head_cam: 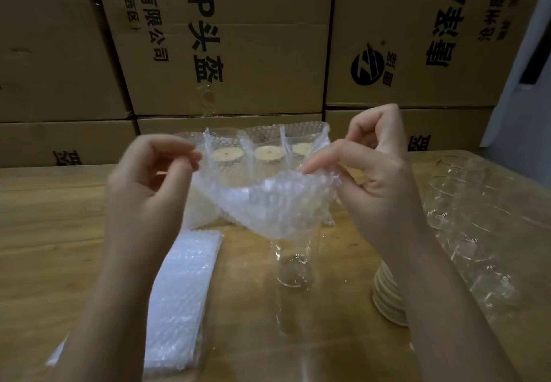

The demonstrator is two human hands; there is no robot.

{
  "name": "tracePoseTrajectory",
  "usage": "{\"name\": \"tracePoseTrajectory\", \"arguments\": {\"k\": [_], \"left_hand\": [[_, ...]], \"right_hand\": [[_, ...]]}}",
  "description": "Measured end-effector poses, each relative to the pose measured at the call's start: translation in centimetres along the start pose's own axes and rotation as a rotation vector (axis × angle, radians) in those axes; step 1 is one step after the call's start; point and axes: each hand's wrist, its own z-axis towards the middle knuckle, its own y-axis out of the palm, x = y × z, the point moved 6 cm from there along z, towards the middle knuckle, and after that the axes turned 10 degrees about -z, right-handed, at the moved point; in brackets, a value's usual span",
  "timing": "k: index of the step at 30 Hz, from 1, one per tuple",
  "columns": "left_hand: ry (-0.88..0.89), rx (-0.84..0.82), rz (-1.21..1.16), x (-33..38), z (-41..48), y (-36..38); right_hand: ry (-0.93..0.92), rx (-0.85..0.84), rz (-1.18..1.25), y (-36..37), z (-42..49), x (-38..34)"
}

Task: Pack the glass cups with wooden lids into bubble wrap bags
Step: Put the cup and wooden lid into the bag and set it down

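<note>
"有限公司", "头盔" on cardboard box (268, 68)

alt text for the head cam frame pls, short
A left hand and right hand pinch the edges of a bubble wrap bag, holding it over a glass cup on a wooden table. Behind stand bagged cups with wooden lids; flat bags lie at left, stacked lids and bare glasses at right.

Wooden table (53, 211): light grain, front to back of view. Brown cartons (253, 62) stacked behind it, 2 tiers visible, black print on faces. Round black logo (367, 68) on upper right ctn. Pale panel (533, 62) at far right.
</note>
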Motion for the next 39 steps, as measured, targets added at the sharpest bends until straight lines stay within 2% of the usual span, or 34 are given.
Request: {"name": "tracePoseTrajectory", "arguments": {"k": [2, 5, 8, 11, 16, 19, 24, 27, 30, 35, 37, 39], "left_hand": [[-0.017, 0.027, -0.148, 0.3, 0.1, -0.2], [-0.062, -0.113, -0.196, 1.1, 0.0, 0.8], [-0.154, -0.315, -0.225, 1.6, -0.9, 2.6], [-0.227, -0.417, -0.262, 1.7, -1.6, 3.8], [-0.155, -0.501, -0.076, 2.4, -1.9, 4.4], [-0.121, -0.518, -0.02, 2.6, -1.9, 4.6], [-0.34, -0.479, -0.046, 1.0, -2.2, 5.0], [-0.358, -0.492, 0.048, 0.5, -2.6, 5.5], [-0.413, -0.446, 0.002, -0.1, -2.5, 5.3], [-0.425, -0.27, 0.13, -1.2, -1.9, 3.5], [-0.414, -0.166, 0.206, -1.4, -1.6, 2.4], [-0.376, -0.071, 0.291, -1.3, -1.3, 1.5]], "right_hand": [[-0.08, -0.028, 0.075, 0.0, 0.1, -0.6], [-0.082, -0.152, 0.128, 0.8, 0.1, -1.0], [0.098, -0.304, 0.271, 1.9, -0.4, -0.7], [0.299, -0.419, 0.522, 2.7, -0.8, -0.6], [0.355, -0.383, 0.78, 2.6, -0.6, -0.7], [0.353, -0.362, 0.856, 2.9, -0.5, -0.9], [0.315, -0.367, 0.73, 4.2, -1.1, -1.5], [0.33, -0.395, 0.691, 5.1, -1.4, -1.7], [0.378, -0.369, 0.645, 4.9, -1.3, -0.9], [0.532, -0.253, 0.461, 3.9, -1.5, 1.6], [0.553, -0.201, 0.308, 3.2, -1.5, 2.3], [0.5, -0.172, 0.071, 2.4, -1.4, 2.4]]}}
